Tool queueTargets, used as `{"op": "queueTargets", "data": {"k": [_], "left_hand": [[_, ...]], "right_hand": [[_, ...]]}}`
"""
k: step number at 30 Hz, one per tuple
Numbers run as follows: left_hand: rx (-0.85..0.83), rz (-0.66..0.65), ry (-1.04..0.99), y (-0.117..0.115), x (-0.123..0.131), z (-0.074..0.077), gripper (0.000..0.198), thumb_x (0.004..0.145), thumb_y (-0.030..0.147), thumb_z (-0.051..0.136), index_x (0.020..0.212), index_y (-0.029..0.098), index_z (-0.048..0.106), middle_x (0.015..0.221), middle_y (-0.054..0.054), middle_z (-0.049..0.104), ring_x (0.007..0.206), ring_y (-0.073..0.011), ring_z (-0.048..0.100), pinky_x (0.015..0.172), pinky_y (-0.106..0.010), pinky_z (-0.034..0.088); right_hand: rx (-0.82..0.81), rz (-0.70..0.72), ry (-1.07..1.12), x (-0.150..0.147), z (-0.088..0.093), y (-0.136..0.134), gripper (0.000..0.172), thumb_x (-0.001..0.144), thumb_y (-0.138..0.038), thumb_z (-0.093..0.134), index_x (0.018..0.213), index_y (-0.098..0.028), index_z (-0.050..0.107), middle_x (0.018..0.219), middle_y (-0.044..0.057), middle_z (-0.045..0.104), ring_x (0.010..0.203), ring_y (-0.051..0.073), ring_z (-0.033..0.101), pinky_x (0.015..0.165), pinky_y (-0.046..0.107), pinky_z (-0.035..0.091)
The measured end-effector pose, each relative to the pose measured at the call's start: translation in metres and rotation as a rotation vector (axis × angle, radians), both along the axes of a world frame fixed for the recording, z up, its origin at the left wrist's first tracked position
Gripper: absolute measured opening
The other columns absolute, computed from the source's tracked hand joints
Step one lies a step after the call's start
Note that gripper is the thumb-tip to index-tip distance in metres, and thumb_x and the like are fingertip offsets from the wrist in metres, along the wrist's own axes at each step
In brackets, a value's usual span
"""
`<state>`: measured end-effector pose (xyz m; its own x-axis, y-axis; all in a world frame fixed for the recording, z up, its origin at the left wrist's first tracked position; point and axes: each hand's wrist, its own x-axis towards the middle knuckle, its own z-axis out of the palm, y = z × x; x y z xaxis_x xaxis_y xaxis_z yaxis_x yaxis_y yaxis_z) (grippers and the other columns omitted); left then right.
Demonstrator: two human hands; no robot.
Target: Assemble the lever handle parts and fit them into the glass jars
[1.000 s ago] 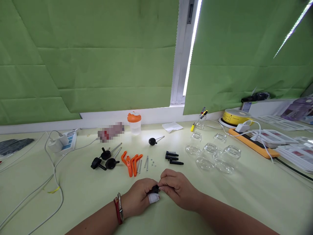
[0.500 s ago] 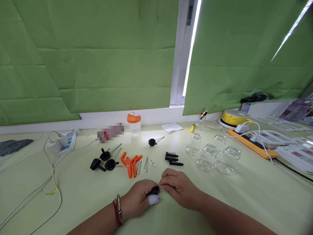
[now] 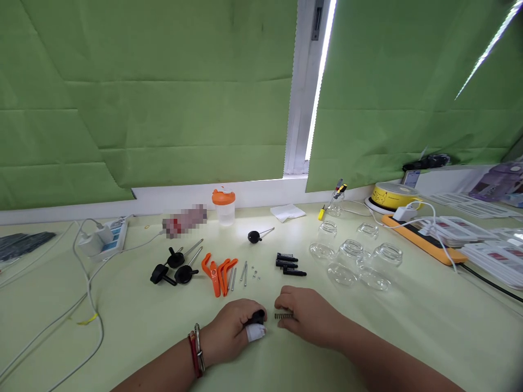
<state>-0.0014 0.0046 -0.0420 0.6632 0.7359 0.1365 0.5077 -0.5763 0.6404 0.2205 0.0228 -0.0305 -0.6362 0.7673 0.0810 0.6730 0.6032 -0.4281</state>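
My left hand [image 3: 235, 329] is closed around a hollow black plastic part [image 3: 257, 316]; its open end faces right. White tape wraps one fingertip. Just to the right, my right hand [image 3: 308, 316] has its thumb and fingers apart, one above and one below a small metal coil spring [image 3: 283, 316]. The spring's right end reaches toward the palm. Beyond the hands lie several black plungers [image 3: 290, 265], one with a spring showing, and some small nuts [image 3: 255, 273]. Left of these are long screws [image 3: 244, 273] and orange levers [image 3: 220, 276].
Black pump lids with metal tubes [image 3: 186, 274] lie at left, another [image 3: 254, 237] farther back. Several clear glass jars [image 3: 345, 264] stand at right. An orange-lidded cup [image 3: 224, 207] is near the wall. Power strips [image 3: 425, 239] and white cables [image 3: 87, 283] flank the workspace.
My right hand has drawn slightly right, away from the black part, and its fingers have parted. The coil spring now shows between them. My left hand holds the black part as before.
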Motion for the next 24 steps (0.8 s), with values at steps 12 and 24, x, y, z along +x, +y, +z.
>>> {"op": "queueTargets", "data": {"k": [12,24], "left_hand": [[0.002,-0.004,-0.014,0.001,0.0,-0.001,0.013,0.086,0.029,0.047,0.084,0.019,0.054,0.079,0.0,0.058,0.072,-0.0136,0.051,0.068,-0.023,0.04],[0.008,0.014,-0.005,0.002,-0.001,-0.007,0.015,0.085,0.032,0.048,0.078,0.019,0.049,0.073,0.002,0.051,0.067,-0.0124,0.046,0.064,-0.022,0.039]], "right_hand": [[-0.026,-0.022,0.583,-0.014,-0.002,-0.006,0.017,0.088,-0.019,0.043,0.104,-0.022,0.05,0.087,0.002,0.056,0.075,0.013,0.053,0.069,0.025,0.046],[0.04,0.112,0.621,-0.027,-0.005,-0.016,0.016,0.087,-0.015,0.042,0.1,-0.022,0.046,0.087,0.002,0.055,0.073,0.012,0.052,0.068,0.025,0.046]]}}
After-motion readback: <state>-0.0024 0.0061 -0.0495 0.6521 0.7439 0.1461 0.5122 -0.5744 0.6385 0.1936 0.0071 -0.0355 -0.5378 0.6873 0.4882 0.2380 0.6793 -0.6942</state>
